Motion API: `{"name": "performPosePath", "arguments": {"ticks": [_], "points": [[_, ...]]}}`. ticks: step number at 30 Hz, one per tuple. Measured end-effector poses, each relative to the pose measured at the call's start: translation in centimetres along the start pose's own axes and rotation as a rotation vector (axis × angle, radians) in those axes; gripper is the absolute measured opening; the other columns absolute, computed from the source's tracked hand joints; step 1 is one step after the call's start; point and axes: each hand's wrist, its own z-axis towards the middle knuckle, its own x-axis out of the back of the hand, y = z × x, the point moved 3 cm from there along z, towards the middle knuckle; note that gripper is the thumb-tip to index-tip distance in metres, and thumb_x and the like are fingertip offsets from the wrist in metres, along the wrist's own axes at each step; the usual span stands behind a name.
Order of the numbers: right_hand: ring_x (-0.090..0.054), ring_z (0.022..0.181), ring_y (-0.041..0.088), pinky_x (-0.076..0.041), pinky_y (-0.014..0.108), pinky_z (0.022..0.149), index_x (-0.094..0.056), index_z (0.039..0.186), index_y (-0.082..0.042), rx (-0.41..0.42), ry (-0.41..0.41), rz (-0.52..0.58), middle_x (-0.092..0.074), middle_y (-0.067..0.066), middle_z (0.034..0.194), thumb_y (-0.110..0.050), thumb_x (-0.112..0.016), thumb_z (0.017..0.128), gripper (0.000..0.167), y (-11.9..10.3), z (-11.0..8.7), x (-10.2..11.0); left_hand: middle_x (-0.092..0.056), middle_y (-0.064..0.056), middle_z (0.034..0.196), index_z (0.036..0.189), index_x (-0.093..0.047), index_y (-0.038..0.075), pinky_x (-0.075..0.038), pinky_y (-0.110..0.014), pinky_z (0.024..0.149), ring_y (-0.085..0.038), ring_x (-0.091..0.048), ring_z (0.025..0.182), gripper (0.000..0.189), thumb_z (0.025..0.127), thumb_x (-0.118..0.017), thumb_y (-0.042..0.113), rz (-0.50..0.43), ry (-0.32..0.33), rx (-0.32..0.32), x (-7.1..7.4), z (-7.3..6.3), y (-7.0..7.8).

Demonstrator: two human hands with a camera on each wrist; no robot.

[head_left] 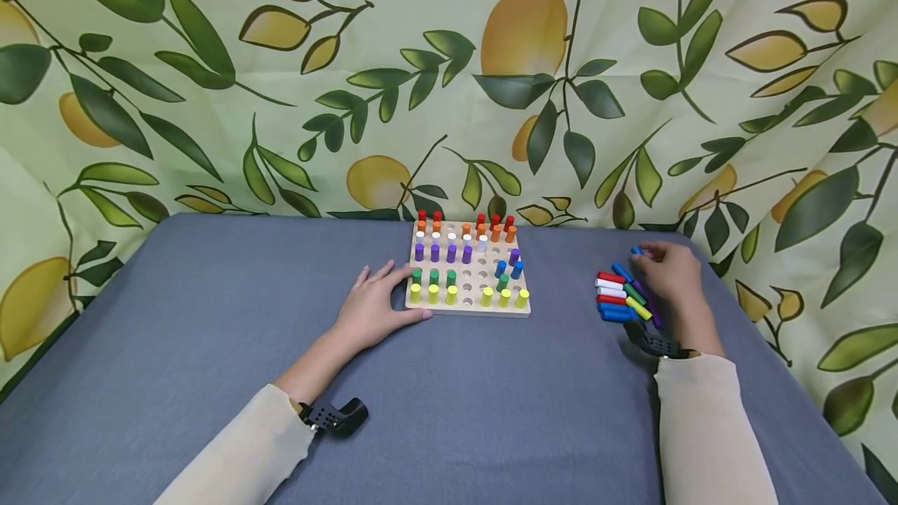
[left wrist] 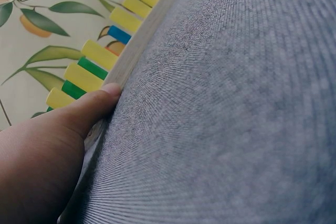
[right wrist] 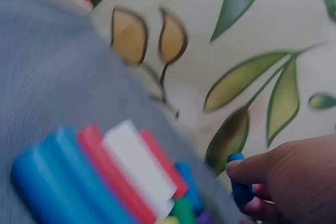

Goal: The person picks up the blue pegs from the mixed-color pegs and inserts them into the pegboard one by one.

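Fingers [right wrist: 258, 168] of the right hand [head_left: 672, 273] pinch a blue peg [right wrist: 242, 192]; the left hand [head_left: 373, 307] touches the pegboard [head_left: 475, 288], fingers apart.

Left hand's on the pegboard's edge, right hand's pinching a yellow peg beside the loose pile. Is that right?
Not quite: the right hand is pinching a blue peg, not a yellow one, as the right wrist view shows. The rest stands.

Whether home or workplace is unclear: blue-grey cloth [head_left: 526, 404] beneath left hand [head_left: 373, 309] and right hand [head_left: 672, 275], leaf-and-fruit-printed fabric [head_left: 435, 115] hanging beyond.
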Motion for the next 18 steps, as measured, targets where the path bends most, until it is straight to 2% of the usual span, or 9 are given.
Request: {"name": "performPosePath", "arguments": {"ticks": [4,11,13,16,18], "points": [[-0.055,0.114,0.044,-0.047,0.036,0.077,-0.057,0.138,0.005,0.033,0.006,0.032,-0.06,0.03,0.124,-0.024,-0.051,0.105,0.044,-1.9,-0.3,0.9,-0.052,-0.017,0.152,0.144,-0.057,0.015,-0.017,-0.063,0.127,-0.037,-0.039,0.15,0.08,0.08,-0.079,0.059,0.0,0.003,0.0,0.0,0.0,0.0],[-0.055,0.117,0.046,-0.051,0.052,0.086,-0.052,0.145,-0.001,0.12,-0.065,0.068,-0.058,0.03,0.131,-0.027,-0.047,0.107,0.046,-5.5,-0.9,1.3,-0.053,-0.018,0.151,0.144,-0.057,0.014,-0.016,-0.063,0.127,-0.037,-0.039,0.149,0.08,0.08,-0.079,0.058,0.002,0.008,-0.008,0.1,0.0,0.1],[-0.057,0.113,0.043,-0.052,0.048,0.083,-0.051,0.147,-0.004,0.161,-0.092,0.081,-0.059,0.029,0.13,-0.027,-0.046,0.108,0.046,-6.5,-0.9,1.0,-0.053,-0.018,0.151,0.144,-0.057,0.014,-0.016,-0.063,0.127,-0.037,-0.039,0.149,0.081,0.08,-0.08,0.057,0.002,0.008,-0.006,0.1,-0.1,0.1],[-0.058,0.103,0.038,-0.049,0.034,0.071,-0.052,0.148,-0.008,0.217,-0.143,0.102,-0.061,0.026,0.124,-0.024,-0.045,0.108,0.043,-8.1,-1.0,0.1,-0.052,-0.018,0.152,0.144,-0.057,0.013,-0.016,-0.063,0.127,-0.037,-0.039,0.149,0.081,0.08,-0.08,0.057,0.001,0.003,0.0,0.1,-0.1,0.1],[-0.06,0.1,0.038,-0.049,0.029,0.07,-0.054,0.145,-0.007,0.257,-0.174,0.115,-0.063,0.025,0.122,-0.022,-0.046,0.108,0.041,-9.2,-1.0,-0.6,-0.052,-0.018,0.152,0.144,-0.057,0.013,-0.016,-0.063,0.127,-0.037,-0.039,0.15,0.081,0.08,-0.08,0.057,0.002,0.003,0.002,0.1,-0.1,0.1]]}}
